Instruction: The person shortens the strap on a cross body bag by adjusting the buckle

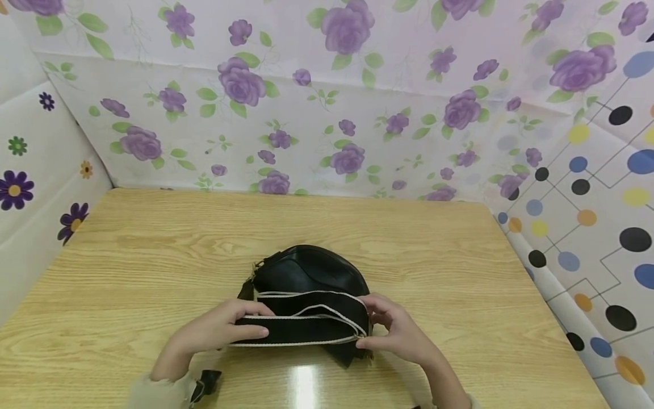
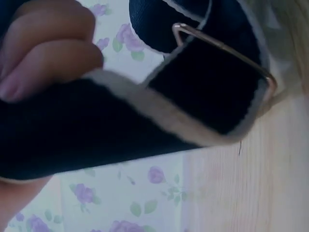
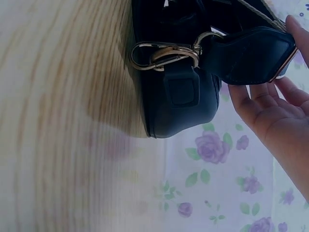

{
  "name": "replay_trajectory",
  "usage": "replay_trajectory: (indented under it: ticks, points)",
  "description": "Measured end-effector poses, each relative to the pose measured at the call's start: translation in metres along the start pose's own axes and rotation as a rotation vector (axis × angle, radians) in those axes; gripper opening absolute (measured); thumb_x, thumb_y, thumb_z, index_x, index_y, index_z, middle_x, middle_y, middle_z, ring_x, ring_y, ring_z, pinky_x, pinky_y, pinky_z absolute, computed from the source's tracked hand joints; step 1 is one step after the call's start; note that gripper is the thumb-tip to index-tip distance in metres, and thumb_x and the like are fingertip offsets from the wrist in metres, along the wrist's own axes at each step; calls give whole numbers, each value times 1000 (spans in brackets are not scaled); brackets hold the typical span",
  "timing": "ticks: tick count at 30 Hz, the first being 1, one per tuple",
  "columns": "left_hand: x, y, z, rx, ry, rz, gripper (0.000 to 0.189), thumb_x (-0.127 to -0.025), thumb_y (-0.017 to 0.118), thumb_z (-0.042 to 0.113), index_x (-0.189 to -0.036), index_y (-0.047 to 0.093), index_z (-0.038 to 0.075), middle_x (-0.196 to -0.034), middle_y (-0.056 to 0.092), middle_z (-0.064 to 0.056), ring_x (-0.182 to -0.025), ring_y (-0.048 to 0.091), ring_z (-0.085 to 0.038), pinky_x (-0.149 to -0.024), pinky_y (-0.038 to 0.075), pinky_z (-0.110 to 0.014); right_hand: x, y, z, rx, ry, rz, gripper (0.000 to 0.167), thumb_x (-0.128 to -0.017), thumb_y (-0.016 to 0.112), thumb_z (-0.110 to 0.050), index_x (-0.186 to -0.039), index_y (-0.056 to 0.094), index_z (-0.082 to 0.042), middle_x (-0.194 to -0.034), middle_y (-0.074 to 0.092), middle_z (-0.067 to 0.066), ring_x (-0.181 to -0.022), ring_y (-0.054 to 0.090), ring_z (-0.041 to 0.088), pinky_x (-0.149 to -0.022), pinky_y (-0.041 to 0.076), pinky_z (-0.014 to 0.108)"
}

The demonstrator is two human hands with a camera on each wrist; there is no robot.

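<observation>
A black handbag (image 1: 311,267) with a rounded top rests on the wooden table. Its wide black strap (image 1: 301,330), edged in white, lies folded in layers along the near side. My left hand (image 1: 214,326) grips the strap's left end, thumb in front and fingers behind. At the right fold, my right hand (image 1: 398,335) pinches the strap between thumb and fingers. A metal slider buckle (image 2: 222,46) shows on the strap in the left wrist view. In the right wrist view, a gold clasp (image 3: 176,54) joins the bag's side to the strap's leather end (image 3: 251,55).
The wooden table (image 1: 153,244) reaches back to a purple-flowered cloth (image 1: 306,130). A cloth with coloured dots (image 1: 592,255) hangs on the right. Another flowered cloth (image 1: 41,147) borders the left. A small black object (image 1: 206,382) is beside the left sleeve.
</observation>
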State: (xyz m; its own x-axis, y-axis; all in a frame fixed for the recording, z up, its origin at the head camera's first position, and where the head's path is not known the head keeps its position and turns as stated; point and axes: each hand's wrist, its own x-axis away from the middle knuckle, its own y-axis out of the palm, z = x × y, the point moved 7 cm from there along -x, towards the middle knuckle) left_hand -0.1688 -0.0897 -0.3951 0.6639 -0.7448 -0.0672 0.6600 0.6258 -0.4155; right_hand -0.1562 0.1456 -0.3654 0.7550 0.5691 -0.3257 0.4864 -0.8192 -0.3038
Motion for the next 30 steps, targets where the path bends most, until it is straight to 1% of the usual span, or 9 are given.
replay_trajectory:
  ticks: [4,5,8,12,14,16,18,24,30]
  points:
    - [-5,5,4,31,52,-30,11,-91,51,12,-86,60,7,-63,37,13,-49,30,2,-50,38,-18,1,-1,4,-3,-1,-10,49,-67,70,13,-112,50,10,-103,53,19,-89,50,14,-69,47,31]
    - [-7,6,5,27,63,-31,12,-91,51,11,-82,58,8,-62,33,13,-48,27,2,-49,36,-18,2,-1,7,-3,2,-12,50,-67,70,13,-113,50,10,-104,52,19,-89,50,14,-69,47,31]
    - [-10,7,8,-10,84,-22,14,-91,52,10,-77,56,9,-64,36,13,-51,30,2,-51,36,-18,4,-3,15,5,20,-16,51,-67,70,13,-114,50,8,-105,52,17,-89,51,14,-69,47,32]
    - [-15,11,9,-39,61,-41,8,-89,55,12,-90,60,6,-80,55,7,-67,48,0,-64,44,-23,4,-4,17,5,46,-17,52,-67,70,12,-115,50,6,-106,52,16,-89,50,14,-69,47,32]
    - [-18,15,8,-25,26,-68,18,-89,55,15,-103,59,3,-95,60,-1,-82,55,-6,-74,45,-26,3,-3,13,0,46,-18,51,-68,70,13,-114,50,7,-105,52,16,-90,50,14,-69,47,32]
    - [-20,19,7,-9,-11,-90,29,-89,56,18,-113,56,2,-109,59,-8,-96,56,-11,-81,44,-30,1,-2,7,-3,40,-20,49,-68,69,13,-113,50,8,-104,52,17,-89,50,14,-69,47,33]
    - [-24,23,6,-8,-31,-109,34,-89,57,22,-117,54,3,-115,56,-9,-99,55,-13,-83,43,-31,0,-1,4,-3,39,-21,48,-69,69,12,-113,50,9,-103,52,17,-88,50,14,-68,47,33]
    - [-33,33,9,-1,-6,-119,32,-88,57,24,-116,55,8,-115,56,-6,-104,52,-13,-86,42,-31,-1,0,3,-4,62,-18,47,-70,69,11,-113,51,7,-105,52,16,-89,50,13,-69,47,33]
    - [-41,40,13,44,33,-120,31,-87,58,19,-115,57,5,-103,61,-5,-70,51,-4,-68,46,-25,-2,1,2,-4,52,-13,47,-70,69,10,-113,51,8,-104,52,16,-88,51,13,-69,47,32]
